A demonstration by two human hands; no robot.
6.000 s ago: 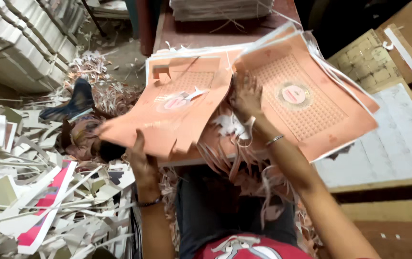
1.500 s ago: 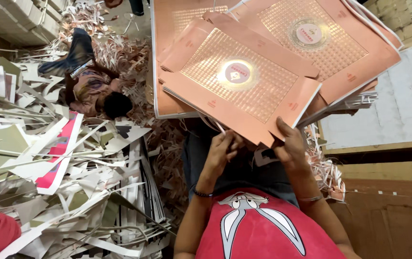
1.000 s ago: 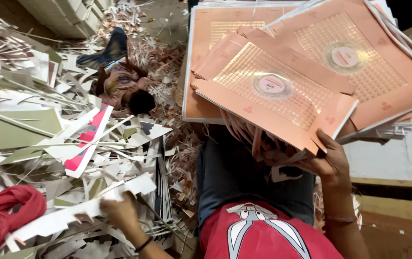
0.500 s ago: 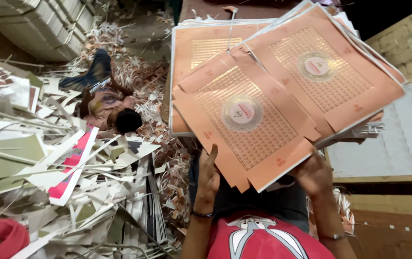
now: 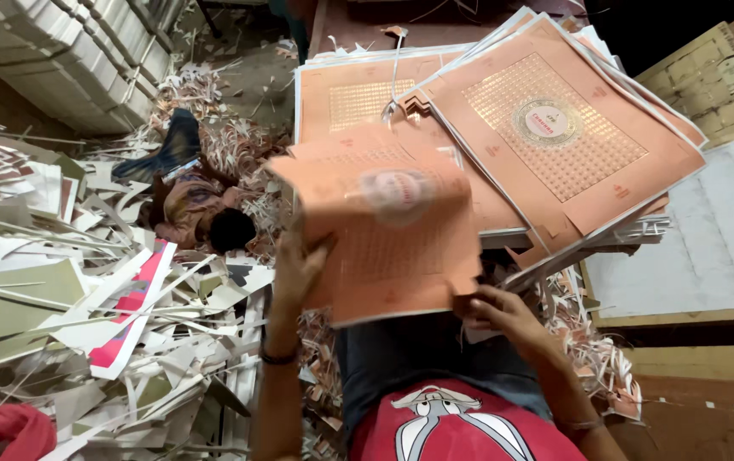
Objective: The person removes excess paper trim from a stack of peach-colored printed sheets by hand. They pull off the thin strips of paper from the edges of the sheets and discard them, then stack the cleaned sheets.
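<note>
Salmon-pink card fills the middle of the view: a die-cut printed sheet (image 5: 384, 226), blurred with motion, is lifted clear in front of the person's chest. The left hand (image 5: 297, 271) grips the sheet's left edge, fingers curled around it from behind, while the right hand (image 5: 503, 314) pinches the near right corner between thumb and fingers. Both hands are closed on the same sheet, one at each side, so neither is clearly the nearer; the sheet spans the gap between them. It is held tilted, its far edge raised toward the pile beyond and its printed face turned up at the camera, the round emblem showing near its upper middle. Its longer side appears to run near to far, though the blur makes that uncertain.

Just beyond and to the right lies the stack of matching pink sheets (image 5: 555, 145), fanned unevenly over a dark table (image 5: 367, 21), the top one skewed with a corner pointing right. The held sheet overlaps the near left part of this stack in the view; whether it touches cannot be told.

On the left the floor is covered in white and pink offcuts (image 5: 111, 333), with a red cloth (image 5: 4, 431) at the near left corner. A brown board (image 5: 700, 410) runs along the near right.
</note>
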